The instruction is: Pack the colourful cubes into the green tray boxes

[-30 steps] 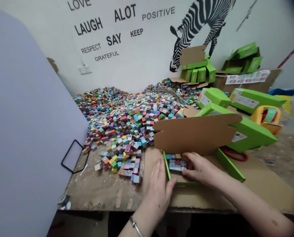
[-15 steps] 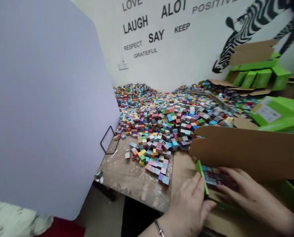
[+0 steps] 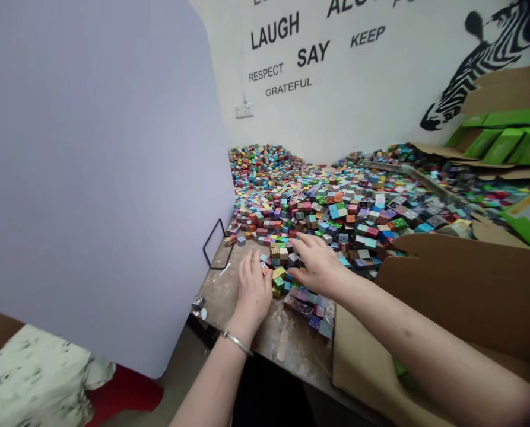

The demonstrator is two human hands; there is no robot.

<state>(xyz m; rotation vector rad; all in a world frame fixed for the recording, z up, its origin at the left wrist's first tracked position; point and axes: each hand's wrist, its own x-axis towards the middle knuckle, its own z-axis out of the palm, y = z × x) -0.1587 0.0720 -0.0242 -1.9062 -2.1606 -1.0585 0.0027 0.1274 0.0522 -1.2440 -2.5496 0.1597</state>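
Observation:
Small patterned blocks point(image 3: 279, 276) in many colours lie on a worn table point(image 3: 247, 237) and rise into a large heap behind. My left hand point(image 3: 254, 290), with a bangle at its wrist, rests at the left side of a small cluster, thumb apart from the fingers. Over the right side of that cluster reaches my right hand point(image 3: 319, 264), its fingers spread. Several blocks show between the two palms, and I see none gripped. A short row of blocks point(image 3: 307, 301) sits in front of my right hand.
At right stands an open cardboard box point(image 3: 460, 290), my right forearm crossing it. Green boxes point(image 3: 505, 145) are behind it. A large pale panel point(image 3: 113, 178) blocks the left side, beside a black wire frame point(image 3: 213, 246). A red stool-like object point(image 3: 126, 391) is below.
Both hands have left the green box and the blocks in it inside the carton and moved left to the loose blocks on the table. The view has shifted left.

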